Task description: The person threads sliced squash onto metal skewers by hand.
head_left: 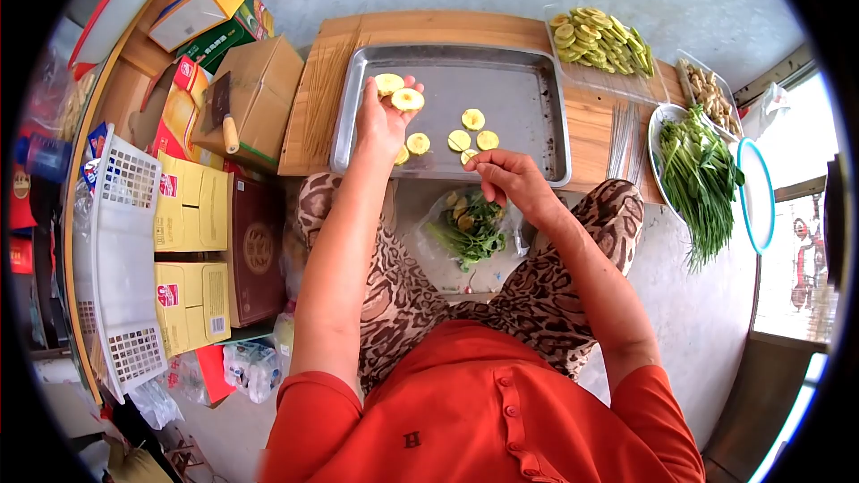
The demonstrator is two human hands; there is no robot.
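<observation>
My left hand is raised over the left part of the metal tray, palm up, fingers curled round two pale-yellow round vegetable slices. At the tray's near edge, my right hand has its thumb and forefinger pinched together at a vegetable slice, which the fingertips partly cover. Several more vegetable slices lie flat in the tray between the two hands and below the left one.
Thin wooden sticks lie left of the tray, metal skewers right of it. A clear container holds many slices. Leafy greens overhang a plate at right. A knife rests by cardboard boxes. A bag of trimmings sits between my knees.
</observation>
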